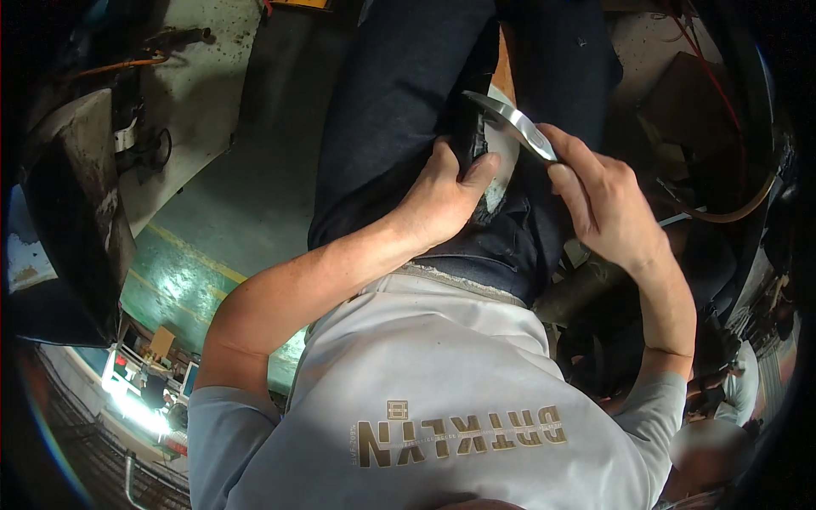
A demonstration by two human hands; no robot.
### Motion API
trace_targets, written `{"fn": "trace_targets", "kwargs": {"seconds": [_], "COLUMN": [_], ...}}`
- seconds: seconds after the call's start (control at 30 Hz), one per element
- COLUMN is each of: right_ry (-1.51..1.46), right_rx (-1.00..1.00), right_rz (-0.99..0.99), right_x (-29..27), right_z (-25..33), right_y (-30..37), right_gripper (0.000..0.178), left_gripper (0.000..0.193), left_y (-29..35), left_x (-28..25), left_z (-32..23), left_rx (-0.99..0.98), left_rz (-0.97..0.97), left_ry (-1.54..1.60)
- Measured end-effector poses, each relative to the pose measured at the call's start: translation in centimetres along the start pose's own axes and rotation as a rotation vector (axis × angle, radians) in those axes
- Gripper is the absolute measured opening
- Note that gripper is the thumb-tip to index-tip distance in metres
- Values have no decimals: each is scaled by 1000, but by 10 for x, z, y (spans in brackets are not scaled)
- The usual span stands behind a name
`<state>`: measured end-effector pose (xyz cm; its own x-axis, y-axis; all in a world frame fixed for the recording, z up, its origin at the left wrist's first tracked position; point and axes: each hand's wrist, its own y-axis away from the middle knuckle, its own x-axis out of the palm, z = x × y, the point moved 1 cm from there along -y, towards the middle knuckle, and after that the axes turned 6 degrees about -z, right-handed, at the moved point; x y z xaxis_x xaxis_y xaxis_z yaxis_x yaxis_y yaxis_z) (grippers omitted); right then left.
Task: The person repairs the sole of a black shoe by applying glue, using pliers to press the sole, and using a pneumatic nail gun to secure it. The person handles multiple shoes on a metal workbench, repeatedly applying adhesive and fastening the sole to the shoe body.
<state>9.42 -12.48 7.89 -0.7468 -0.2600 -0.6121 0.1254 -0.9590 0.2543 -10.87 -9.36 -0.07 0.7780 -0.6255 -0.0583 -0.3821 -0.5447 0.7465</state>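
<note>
My right hand [608, 191] is closed round one end of a shiny curved metal tool [516, 121] whose other end tapers to a point. Over my lap stands a dark-edged piece with a pale face [503, 161]; its exact kind is unclear. My left hand [446, 191] grips that piece from its left side, the thumb lying against its edge and most fingers hidden. The tool crosses the upper part of the pale face; whether it touches cannot be made out. Dark trousers [399, 93] lie under both hands.
A pale, stained machine panel [195, 93] with a dark handwheel [161, 149] stands at the left. Below it shows a green floor [195, 263] with a yellow line. To the right, a curved brown hose [722, 217] hangs near a red cable. Another person [739, 382] is at the lower right.
</note>
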Motion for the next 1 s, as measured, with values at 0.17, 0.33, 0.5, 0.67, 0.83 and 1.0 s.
{"fn": "trace_targets", "kwargs": {"seconds": [0.17, 0.33, 0.5, 0.67, 0.83, 1.0], "right_ry": [7, -128, -95, -256, 35, 381], "right_rx": [140, -63, 390, 565, 253, 186], "right_rz": [129, -165, 9, 118, 125, 128], "right_x": [13, 19, 4, 0, 17, 33], "right_z": [-21, -12, -27, -14, 16, 29], "right_y": [4, 11, 5, 52, 76, 80], "right_gripper": [34, 28, 26, 15, 35, 45], "left_gripper": [56, 45, 42, 38, 45, 46], "left_y": [-6, -8, -17, -19, -23, -24], "left_x": [-2, 1, -5, -13, -5, -2], "left_z": [5, 3, 8, -11, -16, -13], "left_rx": [17, -9, -125, -324, -299, -305], "left_rz": [48, 63, 213, 277, 241, 216], "left_ry": [58, 166, 458, 537, 447, 409]}}
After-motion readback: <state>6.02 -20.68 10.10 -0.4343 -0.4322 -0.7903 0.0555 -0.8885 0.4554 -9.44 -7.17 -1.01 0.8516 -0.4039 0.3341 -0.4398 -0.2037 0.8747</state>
